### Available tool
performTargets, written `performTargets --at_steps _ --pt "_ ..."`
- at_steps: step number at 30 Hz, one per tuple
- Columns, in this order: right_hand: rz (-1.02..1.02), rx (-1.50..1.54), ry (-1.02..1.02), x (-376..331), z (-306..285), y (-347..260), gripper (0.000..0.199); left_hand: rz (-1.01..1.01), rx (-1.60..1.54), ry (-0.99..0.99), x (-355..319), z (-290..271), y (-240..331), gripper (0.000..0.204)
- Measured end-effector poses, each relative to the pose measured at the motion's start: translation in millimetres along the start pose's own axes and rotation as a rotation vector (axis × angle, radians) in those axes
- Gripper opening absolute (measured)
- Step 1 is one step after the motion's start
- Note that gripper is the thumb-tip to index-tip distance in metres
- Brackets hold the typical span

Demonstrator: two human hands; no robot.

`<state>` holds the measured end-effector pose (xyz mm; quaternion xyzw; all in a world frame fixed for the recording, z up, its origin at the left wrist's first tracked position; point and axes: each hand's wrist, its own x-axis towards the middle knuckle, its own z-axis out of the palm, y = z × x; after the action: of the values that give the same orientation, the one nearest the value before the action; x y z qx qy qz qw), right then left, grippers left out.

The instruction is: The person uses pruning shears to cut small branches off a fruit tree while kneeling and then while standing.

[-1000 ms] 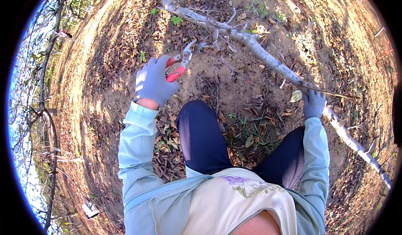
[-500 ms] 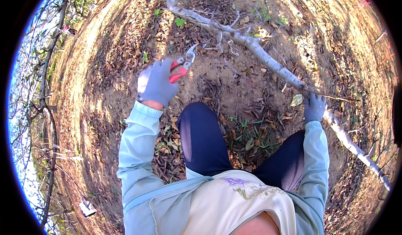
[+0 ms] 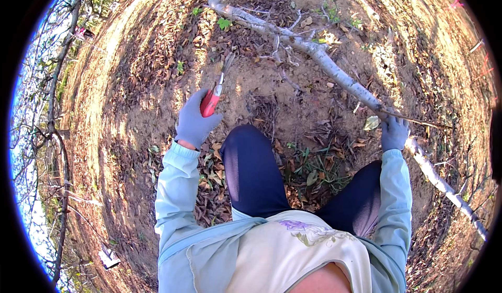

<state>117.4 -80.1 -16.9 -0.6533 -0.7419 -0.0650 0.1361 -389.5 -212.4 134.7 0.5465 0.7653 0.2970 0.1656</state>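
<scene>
Closed around red-handled pruning shears (image 3: 210, 104) is my left hand (image 3: 196, 121), in a grey glove. The shears stand edge-on with their blades pointing away from me, over bare soil left of the branch. My right hand (image 3: 394, 134), gloved alike, wraps the long pale branch (image 3: 340, 76) beside my right knee. A thin brown twig (image 3: 418, 120) juts to the right from the branch just above that hand. Some of the right fingers are hidden behind the branch.
The branch runs from the far middle to the lower right, with small side twigs (image 3: 282, 55). Dry leaves and grass (image 3: 321, 170) cover the soil between my knees. Dark bare tree limbs (image 3: 55, 110) rise at the left, and a white object (image 3: 109, 258) lies lower left.
My left hand has drawn slightly back and turned, so the shears, earlier seen with spread blades, now show edge-on. My right hand and the branch have hardly moved.
</scene>
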Motion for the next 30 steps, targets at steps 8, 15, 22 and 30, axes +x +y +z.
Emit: performTargets --at_steps 8,15,22,30 --pt "0.011 -0.01 -0.007 0.7 -1.8 -1.2 0.046 0.094 0.222 0.016 2.3 15.0 11.8 0.065" --pt "0.019 -0.026 -0.006 0.6 -2.8 -3.0 0.045 0.153 0.262 0.003 16.1 2.5 29.1 0.064" --pt "-0.003 0.003 0.016 -0.4 2.7 -1.3 0.044 0.143 0.24 -0.027 29.0 3.7 27.5 0.059" --pt "0.009 0.029 0.021 -1.8 6.9 -0.5 0.05 -0.007 0.313 -0.014 20.8 5.2 41.6 0.055"
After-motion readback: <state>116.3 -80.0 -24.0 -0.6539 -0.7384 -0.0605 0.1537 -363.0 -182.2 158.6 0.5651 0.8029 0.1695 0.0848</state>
